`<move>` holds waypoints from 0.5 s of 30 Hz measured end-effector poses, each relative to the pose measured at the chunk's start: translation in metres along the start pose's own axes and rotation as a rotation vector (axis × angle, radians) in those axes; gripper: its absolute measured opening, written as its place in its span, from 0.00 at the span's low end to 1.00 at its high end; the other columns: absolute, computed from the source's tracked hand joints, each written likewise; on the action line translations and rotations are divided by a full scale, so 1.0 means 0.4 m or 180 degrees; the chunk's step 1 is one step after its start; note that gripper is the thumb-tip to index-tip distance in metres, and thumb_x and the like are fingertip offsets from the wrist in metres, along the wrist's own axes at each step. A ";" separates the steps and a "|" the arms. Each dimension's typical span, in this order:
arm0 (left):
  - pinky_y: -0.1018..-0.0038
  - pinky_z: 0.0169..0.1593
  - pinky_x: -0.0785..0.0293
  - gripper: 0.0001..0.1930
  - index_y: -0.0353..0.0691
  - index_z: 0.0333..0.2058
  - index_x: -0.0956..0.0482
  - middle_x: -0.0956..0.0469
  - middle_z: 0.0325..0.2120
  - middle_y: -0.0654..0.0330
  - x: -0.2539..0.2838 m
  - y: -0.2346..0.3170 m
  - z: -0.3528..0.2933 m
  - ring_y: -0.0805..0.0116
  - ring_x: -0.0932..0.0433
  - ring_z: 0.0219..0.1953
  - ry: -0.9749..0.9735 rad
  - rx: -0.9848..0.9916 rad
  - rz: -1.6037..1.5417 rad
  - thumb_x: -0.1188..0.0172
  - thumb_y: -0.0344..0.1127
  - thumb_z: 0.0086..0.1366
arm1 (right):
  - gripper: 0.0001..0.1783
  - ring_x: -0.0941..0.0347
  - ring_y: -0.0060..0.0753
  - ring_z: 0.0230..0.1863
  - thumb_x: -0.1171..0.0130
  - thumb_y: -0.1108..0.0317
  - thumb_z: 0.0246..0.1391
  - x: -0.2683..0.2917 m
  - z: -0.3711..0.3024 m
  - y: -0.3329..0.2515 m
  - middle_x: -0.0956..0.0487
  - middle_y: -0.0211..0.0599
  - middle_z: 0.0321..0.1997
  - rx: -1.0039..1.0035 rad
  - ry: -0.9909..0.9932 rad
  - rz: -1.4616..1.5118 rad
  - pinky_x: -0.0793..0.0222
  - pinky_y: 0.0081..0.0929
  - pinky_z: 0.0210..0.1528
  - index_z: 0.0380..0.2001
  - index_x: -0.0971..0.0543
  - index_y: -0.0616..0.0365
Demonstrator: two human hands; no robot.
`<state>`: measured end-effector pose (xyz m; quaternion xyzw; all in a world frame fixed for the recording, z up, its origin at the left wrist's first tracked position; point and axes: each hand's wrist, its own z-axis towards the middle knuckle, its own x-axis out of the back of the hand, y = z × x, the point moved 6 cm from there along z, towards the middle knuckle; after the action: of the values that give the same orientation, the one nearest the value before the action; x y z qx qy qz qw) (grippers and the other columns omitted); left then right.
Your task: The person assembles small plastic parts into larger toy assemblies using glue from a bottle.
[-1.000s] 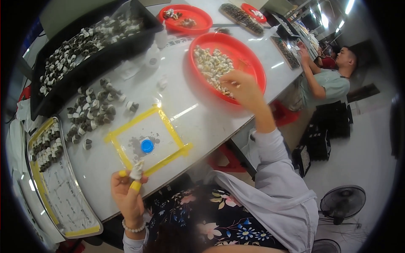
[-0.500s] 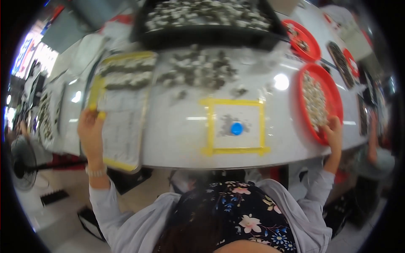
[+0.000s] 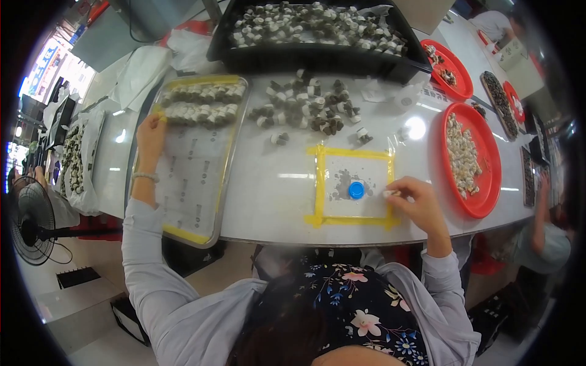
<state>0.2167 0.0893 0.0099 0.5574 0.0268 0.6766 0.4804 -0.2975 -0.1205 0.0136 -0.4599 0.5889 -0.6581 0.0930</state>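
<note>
My left hand (image 3: 151,140) is over the left edge of a long shallow tray (image 3: 227,183), its yellow-covered fingertips drawn together by the left end of the nearer row. Whatever they pinch, if anything, is hidden. Two rows of white-and-dark small pieces (image 3: 201,114) lie across the tray's far part. My right hand (image 3: 422,206) pinches a small whitish piece (image 3: 389,193) above the right side of a yellow tape square (image 3: 318,189). Inside the square, a blue round cap-like thing (image 3: 356,190) sits amid grey wet-looking spots.
A red basin (image 3: 492,183) of small whitish pieces stands at the right; another red basin (image 3: 462,79) is farther back. Loose white-and-dark pieces (image 3: 314,100) lie mid-table before a black crate (image 3: 323,61) full of them. A fan (image 3: 30,222) stands left. People work at both sides.
My right hand has left the red basin and moved left to the tape square, bringing a small whitish piece. My left hand has shifted farther up along the tray's left edge.
</note>
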 end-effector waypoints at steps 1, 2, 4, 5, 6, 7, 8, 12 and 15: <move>0.72 0.36 0.29 0.14 0.29 0.37 0.26 0.22 0.29 0.51 0.000 0.007 -0.002 0.61 0.22 0.30 -0.0023 -0.0002 -0.0014 0.44 0.33 0.54 | 0.08 0.32 0.15 0.26 0.39 0.76 0.43 -0.013 0.002 -0.011 0.26 0.28 0.27 0.0041 -0.0122 -0.0344 0.37 0.14 0.27 0.30 0.23 0.63; 0.72 0.36 0.29 0.14 0.29 0.37 0.26 0.22 0.30 0.51 0.010 0.016 -0.007 0.62 0.23 0.31 0.0059 -0.0028 0.0108 0.45 0.33 0.55 | 0.07 0.33 0.17 0.24 0.39 0.74 0.44 -0.019 0.004 -0.009 0.27 0.30 0.25 -0.0002 -0.0033 -0.0200 0.39 0.16 0.26 0.29 0.23 0.62; 0.72 0.37 0.29 0.14 0.31 0.40 0.27 0.23 0.33 0.53 0.028 0.094 -0.033 0.64 0.24 0.34 0.0287 -0.0521 0.0238 0.46 0.32 0.56 | 0.07 0.33 0.20 0.24 0.39 0.73 0.44 -0.018 0.009 -0.011 0.28 0.31 0.25 0.0208 0.0008 -0.0534 0.39 0.16 0.26 0.30 0.23 0.62; 0.72 0.38 0.29 0.14 0.31 0.40 0.27 0.24 0.32 0.53 0.015 0.148 -0.056 0.64 0.24 0.34 0.0028 -0.0491 0.0000 0.45 0.31 0.55 | 0.08 0.33 0.22 0.24 0.39 0.73 0.44 -0.016 0.011 -0.016 0.29 0.32 0.26 0.0431 0.0041 -0.0859 0.38 0.17 0.26 0.30 0.23 0.62; 0.71 0.39 0.30 0.14 0.32 0.40 0.27 0.25 0.32 0.53 -0.006 0.250 -0.093 0.63 0.25 0.34 -0.0255 -0.0466 -0.0256 0.44 0.30 0.54 | 0.08 0.33 0.22 0.24 0.39 0.73 0.44 -0.014 0.008 -0.008 0.29 0.32 0.26 0.0368 0.0073 -0.0881 0.38 0.17 0.26 0.30 0.23 0.62; 0.71 0.39 0.30 0.15 0.33 0.40 0.27 0.25 0.32 0.53 -0.028 0.316 -0.134 0.62 0.25 0.34 -0.0630 -0.0863 -0.0443 0.43 0.29 0.52 | 0.09 0.32 0.28 0.25 0.39 0.72 0.43 -0.010 0.008 -0.010 0.29 0.35 0.26 0.0407 0.0141 -0.0925 0.36 0.20 0.27 0.30 0.23 0.62; 0.70 0.40 0.30 0.15 0.34 0.39 0.27 0.26 0.32 0.53 -0.054 0.374 -0.176 0.60 0.26 0.34 -0.1004 -0.1262 -0.0640 0.42 0.28 0.51 | 0.10 0.31 0.33 0.25 0.38 0.70 0.43 -0.006 0.005 -0.013 0.29 0.38 0.27 0.0444 0.0214 -0.0977 0.35 0.24 0.28 0.31 0.23 0.61; 0.68 0.42 0.32 0.17 0.35 0.42 0.30 0.29 0.34 0.50 -0.145 0.533 -0.304 0.55 0.28 0.37 -0.1510 -0.2244 -0.0508 0.43 0.27 0.50 | 0.11 0.31 0.29 0.30 0.39 0.73 0.43 -0.004 -0.010 -0.008 0.29 0.38 0.33 0.0526 0.0287 -0.0910 0.35 0.20 0.31 0.34 0.23 0.61; 0.68 0.44 0.33 0.18 0.34 0.43 0.31 0.29 0.36 0.48 -0.217 0.535 -0.323 0.54 0.28 0.39 -0.1921 -0.2151 -0.0190 0.45 0.28 0.51 | 0.14 0.30 0.32 0.32 0.39 0.74 0.42 -0.009 -0.009 -0.028 0.29 0.38 0.34 0.0870 0.0225 -0.1009 0.33 0.23 0.33 0.36 0.23 0.60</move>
<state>-0.0241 -0.0201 0.0205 0.5406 -0.3207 0.4405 0.6410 -0.2934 -0.1124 0.0218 -0.5065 0.4172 -0.7540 0.0292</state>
